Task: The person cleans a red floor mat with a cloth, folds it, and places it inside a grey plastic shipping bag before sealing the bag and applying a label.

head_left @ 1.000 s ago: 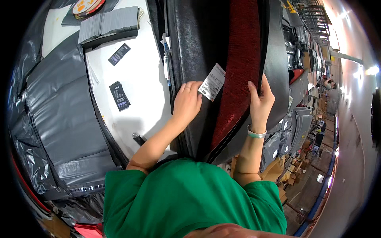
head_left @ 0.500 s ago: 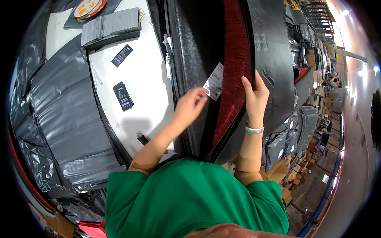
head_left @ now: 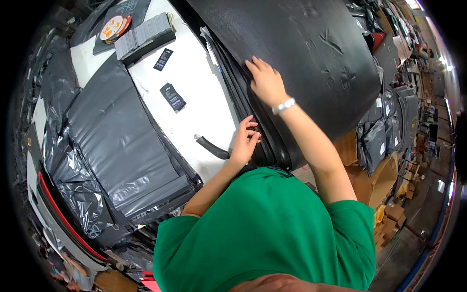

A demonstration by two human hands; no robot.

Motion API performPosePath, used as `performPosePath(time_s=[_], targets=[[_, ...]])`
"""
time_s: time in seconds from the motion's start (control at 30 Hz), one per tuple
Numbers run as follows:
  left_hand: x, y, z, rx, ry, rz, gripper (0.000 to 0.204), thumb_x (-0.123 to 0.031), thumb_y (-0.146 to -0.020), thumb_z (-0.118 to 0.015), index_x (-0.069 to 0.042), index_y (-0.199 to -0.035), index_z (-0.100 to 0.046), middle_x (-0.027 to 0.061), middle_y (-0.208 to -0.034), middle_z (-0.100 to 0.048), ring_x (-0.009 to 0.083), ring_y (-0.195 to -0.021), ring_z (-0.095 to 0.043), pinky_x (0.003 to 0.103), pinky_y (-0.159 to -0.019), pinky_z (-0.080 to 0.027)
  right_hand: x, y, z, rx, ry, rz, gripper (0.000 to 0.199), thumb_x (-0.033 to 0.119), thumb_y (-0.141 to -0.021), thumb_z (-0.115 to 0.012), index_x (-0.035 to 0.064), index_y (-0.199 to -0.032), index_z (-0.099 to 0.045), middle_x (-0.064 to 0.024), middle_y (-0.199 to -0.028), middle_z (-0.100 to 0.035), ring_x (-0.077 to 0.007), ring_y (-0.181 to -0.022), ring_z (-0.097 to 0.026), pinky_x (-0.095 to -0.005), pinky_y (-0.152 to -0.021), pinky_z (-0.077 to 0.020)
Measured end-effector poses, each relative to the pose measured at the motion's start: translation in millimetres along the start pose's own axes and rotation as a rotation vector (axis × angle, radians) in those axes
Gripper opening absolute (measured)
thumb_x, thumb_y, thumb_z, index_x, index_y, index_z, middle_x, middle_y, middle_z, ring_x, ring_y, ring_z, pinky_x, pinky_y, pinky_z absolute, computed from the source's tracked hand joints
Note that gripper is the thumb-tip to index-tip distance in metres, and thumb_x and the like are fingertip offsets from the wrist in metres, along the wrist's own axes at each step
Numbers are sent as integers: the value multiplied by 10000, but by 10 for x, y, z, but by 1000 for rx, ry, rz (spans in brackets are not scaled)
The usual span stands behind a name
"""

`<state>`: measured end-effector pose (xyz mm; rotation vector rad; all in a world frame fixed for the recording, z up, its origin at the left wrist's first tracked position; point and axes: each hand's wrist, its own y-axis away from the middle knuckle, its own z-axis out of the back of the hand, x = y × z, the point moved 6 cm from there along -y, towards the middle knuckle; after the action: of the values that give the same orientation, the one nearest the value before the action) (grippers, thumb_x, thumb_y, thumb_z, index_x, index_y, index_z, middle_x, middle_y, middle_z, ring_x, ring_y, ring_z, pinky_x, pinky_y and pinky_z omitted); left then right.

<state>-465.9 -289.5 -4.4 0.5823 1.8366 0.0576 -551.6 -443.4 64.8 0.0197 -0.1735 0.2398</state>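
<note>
A large black rubber-like mat [head_left: 311, 63] with raised shapes on its face lies folded over a stack of dark mats [head_left: 238, 92]. My right hand [head_left: 267, 83] rests on it near its left edge, palm down and fingers stretched out. At the near end of the stack, my left hand [head_left: 245, 142] is beside the layered edges, holding nothing, its fingers apart and loosely bent. On the white table [head_left: 204, 82] to its left lies a black-handled tool [head_left: 212, 147], its kind unclear.
Dark printed cards [head_left: 172, 97] and a single card [head_left: 163, 59] lie on the table. Farther back stand a box of grey cards [head_left: 145, 38] and a round patterned piece [head_left: 114, 28]. Grey plastic-wrapped packs [head_left: 121, 141] lie at left; cardboard boxes [head_left: 384, 180] stand at right.
The mat has folded over, covering its red inner face and the white label. My right hand has moved left and forward across it; my left hand has drawn back toward me, away from the label.
</note>
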Motion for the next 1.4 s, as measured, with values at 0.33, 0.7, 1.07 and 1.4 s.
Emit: performPosePath(time_s=[0.33, 0.7, 1.07, 1.4], targets=[[-121, -181, -23, 122, -26, -37, 407, -12, -876, -482, -18, -1269, -376, 126, -1158, -476, 160, -920, -564, 270, -771, -492, -230, 1708, 139, -187, 69, -162, 370, 178, -804, -597, 60, -1151, -554, -108, -1212, -547, -226, -1147, -498, -416, -969, -377], [-580, -924, 258, 7, -72, -47, 568, -79, -843, -545, 3, -1325, -257, 171, -1311, -372, 225, -1140, -466, 301, -907, -424, -990, 1131, 3070, -721, 333, -265, 199, 238, -887, -506, 78, -923, -619, -139, -850, -621, -335, -767, -589, -371, -652, -463], [-176, -694, -198, 310, 189, 267, 264, -150, -868, -525, -26, -1091, -457, 118, -1088, -539, 202, -943, -571, 326, -820, -484, -979, 932, 3883, -623, 488, -302, 180, 256, -809, -570, 98, -808, -655, -124, -751, -637, -297, -758, -615, -389, -700, -466], [284, -357, -622, 434, -99, 466, 288, -251, -883, -571, -4, -786, -460, 109, -789, -573, 223, -800, -649, 271, -685, -541, -477, 1623, 1693, -322, 252, -181, 71, 200, -796, -524, 132, -788, -544, -36, -644, -595, -219, -597, -618, -343, -504, -465]])
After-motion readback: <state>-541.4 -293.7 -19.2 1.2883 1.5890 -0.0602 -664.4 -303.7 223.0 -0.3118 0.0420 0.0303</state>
